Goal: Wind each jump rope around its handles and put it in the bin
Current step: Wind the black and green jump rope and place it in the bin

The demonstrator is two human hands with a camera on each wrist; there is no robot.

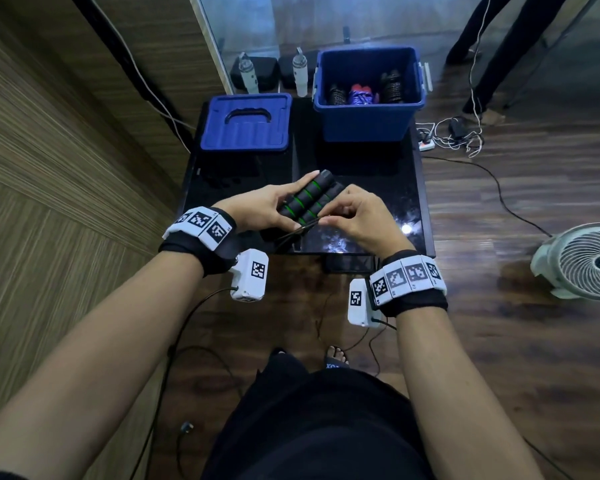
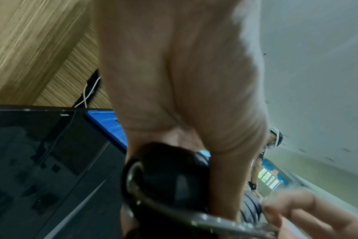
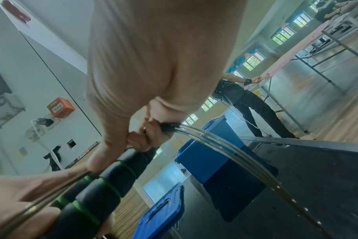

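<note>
Two black foam jump rope handles (image 1: 307,200) with green rings lie side by side in my left hand (image 1: 267,206), which grips them above the black table (image 1: 378,181). My right hand (image 1: 350,213) pinches the thin clear rope (image 3: 231,153) against the near end of the handles (image 3: 104,187); several strands curve out from its fingers. The left wrist view shows the handles' black butt end (image 2: 170,169) and the rope (image 2: 137,182) looping past it. The open blue bin (image 1: 368,116) stands at the table's far right with wound ropes inside.
The bin's blue lid (image 1: 246,121) lies flat at the table's far left. A white fan (image 1: 582,261) sits on the floor to the right. Cables and a power strip (image 1: 447,136) lie behind the table. Another person (image 1: 499,46) stands at the far right.
</note>
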